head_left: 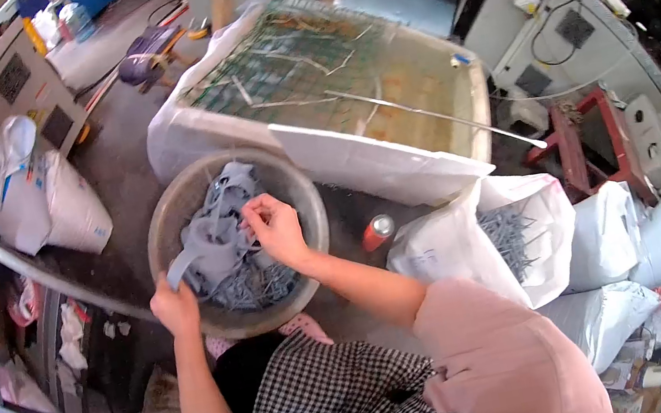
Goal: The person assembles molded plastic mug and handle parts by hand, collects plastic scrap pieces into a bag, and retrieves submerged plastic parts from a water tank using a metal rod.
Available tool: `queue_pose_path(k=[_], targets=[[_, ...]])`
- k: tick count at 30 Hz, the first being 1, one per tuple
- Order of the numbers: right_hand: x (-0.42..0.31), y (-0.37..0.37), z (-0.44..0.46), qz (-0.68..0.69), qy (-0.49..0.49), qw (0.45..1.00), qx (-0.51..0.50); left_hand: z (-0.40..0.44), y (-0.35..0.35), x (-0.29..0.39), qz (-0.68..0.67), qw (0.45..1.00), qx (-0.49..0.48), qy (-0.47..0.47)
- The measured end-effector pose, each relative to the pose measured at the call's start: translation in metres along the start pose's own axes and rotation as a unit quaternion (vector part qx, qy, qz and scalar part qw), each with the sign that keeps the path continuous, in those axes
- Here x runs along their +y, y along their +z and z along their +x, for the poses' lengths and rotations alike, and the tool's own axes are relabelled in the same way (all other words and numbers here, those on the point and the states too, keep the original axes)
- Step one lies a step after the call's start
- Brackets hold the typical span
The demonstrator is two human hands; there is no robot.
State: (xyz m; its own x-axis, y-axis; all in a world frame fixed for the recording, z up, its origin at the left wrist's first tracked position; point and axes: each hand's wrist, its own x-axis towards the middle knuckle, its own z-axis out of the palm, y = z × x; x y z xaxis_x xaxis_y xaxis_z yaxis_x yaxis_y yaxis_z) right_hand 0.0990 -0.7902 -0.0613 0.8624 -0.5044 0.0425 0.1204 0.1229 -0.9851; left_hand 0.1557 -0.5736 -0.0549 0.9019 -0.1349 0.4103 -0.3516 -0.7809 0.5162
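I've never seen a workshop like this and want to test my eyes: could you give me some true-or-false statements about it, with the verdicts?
1. The left hand holds a grey strip at the left side of the basin. True.
2. The right hand grips the red can. False: it is over the basin.
3. The red can is on the floor. True.
4. The white sack beside the can is tied shut. False: it is open, showing thin grey pieces.
5. A pale rod reaches across the tub's edge. True.
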Motion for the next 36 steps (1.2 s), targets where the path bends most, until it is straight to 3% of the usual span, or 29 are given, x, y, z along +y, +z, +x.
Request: queue_pose_path(k=[1, 3, 4, 5, 7, 8, 9, 10, 12, 16, 18, 21, 27, 29, 30, 33, 35, 36], targets=[[0.012, -0.008, 0.011, -0.007, -0.008, 1.0, 0.008, 0.002, -0.002, 0.005, -0.01, 0.999, -0.029, -0.025], [0.025, -0.015, 0.026, -0.137, -0.118, 0.983, 0.019, 0.001, 0.004, 0.009, -0.058, 0.998, -0.013, -0.031], [0.024, -0.018, 0.03, -0.047, 0.023, 0.995, -0.081, -0.001, 0.006, 0.011, -0.059, 0.998, -0.017, -0.027], [0.027, -0.02, 0.035, -0.046, 0.024, 0.996, -0.076, -0.005, 0.007, 0.013, -0.085, 0.996, -0.027, 0.012], [0.018, -0.022, 0.05, -0.043, 0.103, 0.946, -0.303, -0.006, 0.006, 0.018, -0.112, 0.992, -0.034, 0.054], [0.012, -0.03, 0.05, -0.049, 0.162, 0.931, -0.324, -0.006, 0.005, 0.019, -0.115, 0.992, -0.028, 0.052], [0.002, -0.031, 0.051, -0.051, 0.16, 0.931, -0.324, -0.008, 0.003, 0.018, -0.117, 0.992, -0.023, 0.049], [-0.005, -0.033, 0.053, -0.087, 0.159, 0.918, -0.354, -0.007, 0.003, 0.009, -0.035, 0.995, -0.08, 0.049], [-0.021, -0.033, 0.051, -0.113, 0.156, 0.882, -0.43, -0.011, 0.008, 0.007, -0.038, 0.995, -0.066, 0.07], [-0.021, -0.025, 0.046, -0.182, 0.155, 0.866, -0.439, -0.012, 0.011, 0.009, -0.06, 0.992, -0.053, 0.098], [0.003, -0.013, 0.055, -0.326, 0.021, 0.869, -0.371, -0.011, 0.01, 0.014, -0.046, 0.994, -0.076, 0.063], [0.02, -0.008, 0.049, -0.345, -0.002, 0.891, -0.297, -0.011, 0.015, 0.008, -0.027, 0.993, -0.105, 0.044], [0.063, -0.001, 0.05, -0.358, 0.043, 0.882, -0.302, -0.018, 0.031, -0.007, 0.009, 0.988, -0.148, 0.04], [0.083, 0.003, 0.051, -0.396, 0.021, 0.885, -0.245, -0.019, 0.03, 0.003, 0.052, 0.982, -0.177, 0.028], [0.084, 0.004, 0.054, -0.395, 0.091, 0.873, -0.271, -0.02, 0.029, 0.004, 0.056, 0.982, -0.18, 0.026], [0.111, 0.011, 0.067, -0.432, 0.072, 0.836, -0.33, -0.017, 0.029, 0.001, 0.043, 0.982, -0.182, -0.016], [0.114, 0.004, 0.082, -0.379, 0.083, 0.835, -0.391, -0.015, 0.03, -0.007, 0.074, 0.981, -0.178, 0.001], [0.09, -0.001, 0.081, -0.271, 0.231, 0.858, -0.371, -0.013, 0.032, -0.013, 0.078, 0.978, -0.191, -0.024]])
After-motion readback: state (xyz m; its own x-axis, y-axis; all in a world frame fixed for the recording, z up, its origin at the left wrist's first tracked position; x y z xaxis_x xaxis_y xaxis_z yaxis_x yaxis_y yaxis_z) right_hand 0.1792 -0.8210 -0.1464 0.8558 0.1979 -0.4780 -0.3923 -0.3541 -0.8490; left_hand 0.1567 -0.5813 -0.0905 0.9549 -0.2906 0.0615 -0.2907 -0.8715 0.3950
